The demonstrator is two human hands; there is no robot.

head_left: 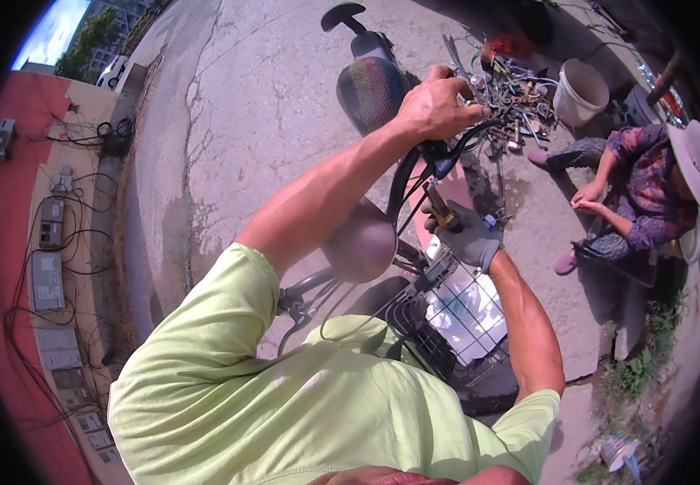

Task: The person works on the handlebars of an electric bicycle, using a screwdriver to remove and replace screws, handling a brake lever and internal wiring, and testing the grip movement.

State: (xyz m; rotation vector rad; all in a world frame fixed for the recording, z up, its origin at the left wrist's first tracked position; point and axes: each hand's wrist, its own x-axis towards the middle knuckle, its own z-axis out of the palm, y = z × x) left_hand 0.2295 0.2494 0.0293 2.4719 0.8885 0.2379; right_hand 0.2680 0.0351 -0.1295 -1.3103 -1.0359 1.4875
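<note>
An electric bike stands before me, with a mesh-covered seat (368, 93), a rounded front cover (359, 241) and a wire basket (479, 347) holding white items (467, 311). My bare left hand (439, 107) reaches across to the far handlebar end, its fingers curled round the grip beside a black brake lever (473, 139). What lies under that palm is hidden. Closer to me, my right hand (471, 234), in a grey glove, is closed on a tool with a yellow-and-black handle (444, 213). The tool points up toward the handlebar; its kind cannot be made out.
A pile of loose tools and metal parts (520, 101) lies on the concrete beyond the handlebar, next to a white bucket (581, 93). At the right a person in a wide hat (641, 190) sits low. Meter boxes and cables (47, 279) line the left wall.
</note>
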